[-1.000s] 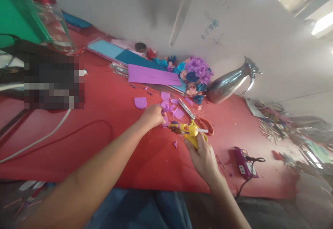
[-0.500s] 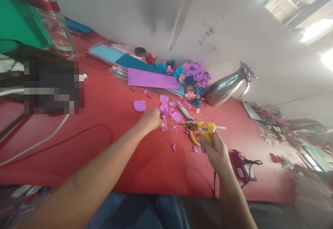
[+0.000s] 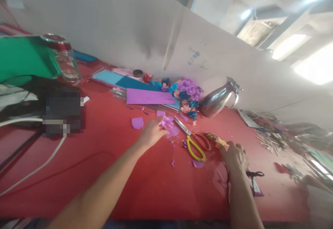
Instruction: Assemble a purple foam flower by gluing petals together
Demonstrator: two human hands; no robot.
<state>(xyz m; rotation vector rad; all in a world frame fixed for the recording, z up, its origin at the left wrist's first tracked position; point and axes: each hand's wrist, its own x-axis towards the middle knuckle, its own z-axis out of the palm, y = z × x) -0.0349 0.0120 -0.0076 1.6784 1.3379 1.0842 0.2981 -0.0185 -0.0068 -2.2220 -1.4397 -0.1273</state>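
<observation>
Right hand point(image 3: 234, 155) lowered glue gun point(image 3: 218, 141) | left hand point(image 3: 152, 133) pinches ruffled purple flower point(image 3: 166, 121)

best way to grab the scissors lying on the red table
Take the scissors by the yellow and orange loop handles, which lie toward the person, coming from the near side between the left hand and the right hand. The closed blades point away toward the paper flowers, so the loops are the open, safe end, flat on the table.
</observation>
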